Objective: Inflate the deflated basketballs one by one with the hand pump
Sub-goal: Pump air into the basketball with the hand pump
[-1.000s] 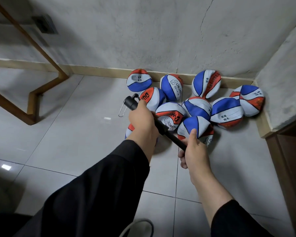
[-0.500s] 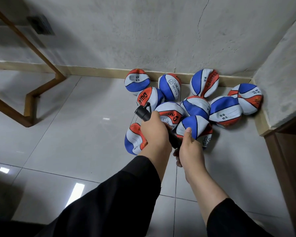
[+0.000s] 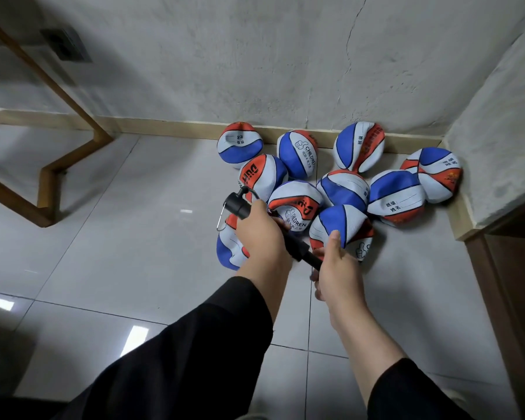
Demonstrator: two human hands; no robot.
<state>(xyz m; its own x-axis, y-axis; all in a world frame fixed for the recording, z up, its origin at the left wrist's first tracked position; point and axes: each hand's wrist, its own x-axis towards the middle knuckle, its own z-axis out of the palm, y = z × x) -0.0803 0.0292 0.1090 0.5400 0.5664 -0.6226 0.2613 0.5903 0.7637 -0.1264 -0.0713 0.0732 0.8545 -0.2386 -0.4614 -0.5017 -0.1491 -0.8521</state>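
While both hands are gripping the hand pump (image 3: pixel 285 237), left hand (image 3: pixel 262 234) on its barrel and right hand (image 3: pixel 337 268) on its handle, its long axis is slanting up-left, with the folded basketball (image 3: pixel 344 225) lying just beyond the right grip

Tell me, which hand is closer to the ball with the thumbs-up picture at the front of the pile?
The right hand. Its thumb overlaps the thumbs-up ball. The left hand grips the pump farther left, over another ball.

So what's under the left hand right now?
A deflated ball, red, white and blue, lies on the floor tiles below the left hand. The hand and pump cover its right side.
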